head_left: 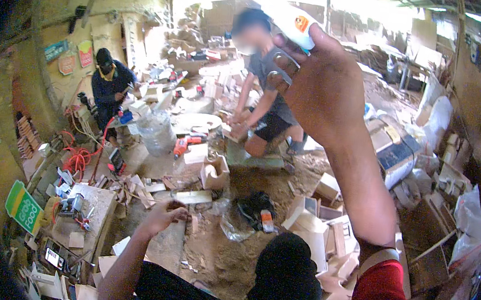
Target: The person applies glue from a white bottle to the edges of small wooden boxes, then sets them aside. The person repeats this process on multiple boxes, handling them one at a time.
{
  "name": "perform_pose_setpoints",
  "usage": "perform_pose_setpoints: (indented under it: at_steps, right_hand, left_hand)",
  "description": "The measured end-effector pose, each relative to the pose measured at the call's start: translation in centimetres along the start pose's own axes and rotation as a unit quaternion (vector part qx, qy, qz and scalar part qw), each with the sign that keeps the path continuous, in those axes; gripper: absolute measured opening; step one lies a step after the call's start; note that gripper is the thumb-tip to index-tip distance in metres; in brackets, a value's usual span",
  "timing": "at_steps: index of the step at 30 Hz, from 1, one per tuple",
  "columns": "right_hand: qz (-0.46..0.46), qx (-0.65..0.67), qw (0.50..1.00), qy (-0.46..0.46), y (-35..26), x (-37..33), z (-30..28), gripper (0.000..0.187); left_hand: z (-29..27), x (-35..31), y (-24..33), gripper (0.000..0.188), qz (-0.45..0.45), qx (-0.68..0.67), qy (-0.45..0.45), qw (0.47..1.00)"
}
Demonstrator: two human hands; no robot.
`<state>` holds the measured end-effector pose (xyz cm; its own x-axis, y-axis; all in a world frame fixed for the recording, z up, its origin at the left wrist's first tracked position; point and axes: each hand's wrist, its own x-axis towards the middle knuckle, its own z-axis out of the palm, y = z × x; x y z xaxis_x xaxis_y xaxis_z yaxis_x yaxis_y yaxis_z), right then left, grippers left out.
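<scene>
High at the upper right, my right hand (326, 86) is closed round a white plastic bottle (291, 25) with an orange label. The bottle is tilted, and bright light behind it washes out its upper outline. My left hand (164, 219) hovers low in front of me, fingers loosely bent and apart, with nothing visible in it. Just beyond that hand lies a pale wooden strip (194, 197) on the dusty ground. A pale wooden piece with a curved cutout (214, 172) stands farther off, close to a red power drill (185, 146).
A person in grey (274, 77) crouches ahead; another in dark clothes (109, 86) works at the left. A low wooden bench (84, 210) with tools stands left, near a tangled orange hose (80, 156). Wooden boxes (309, 221) and offcuts crowd the right, beside plastic bags (473, 227).
</scene>
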<state>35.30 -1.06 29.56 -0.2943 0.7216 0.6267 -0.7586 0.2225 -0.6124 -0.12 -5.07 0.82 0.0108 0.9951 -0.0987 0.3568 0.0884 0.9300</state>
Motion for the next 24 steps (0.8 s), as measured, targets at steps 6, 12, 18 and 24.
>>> perform_pose_setpoints:
  at_steps: [6, 12, 18, 24]
  right_hand:
    - [-0.074, -0.137, 0.983, -0.102, 1.2, 1.1, 6.8, 0.035]
    - [-0.001, 0.094, 0.98, -0.177, 5.9, -1.5, 13.4, 0.033]
    - [-0.015, 0.053, 0.982, -0.182, 5.4, -2.4, 14.1, 0.041]
    - [-0.04, -0.081, 0.992, -0.09, 4.6, -3.3, 11.2, 0.046]
  left_hand:
    - [-2.1, -5.5, 12.1, 0.024, 0.237, -0.051, 0.196, 0.95]
    - [-2.3, -12.6, 31.8, 0.034, 0.564, -0.081, 0.274, 0.775]
    - [-2.5, -17.2, 38.3, 0.026, 0.525, 0.009, 0.233, 0.819]
    - [-4.8, -18.4, 40.0, 0.028, 0.562, 0.078, 0.256, 0.783]
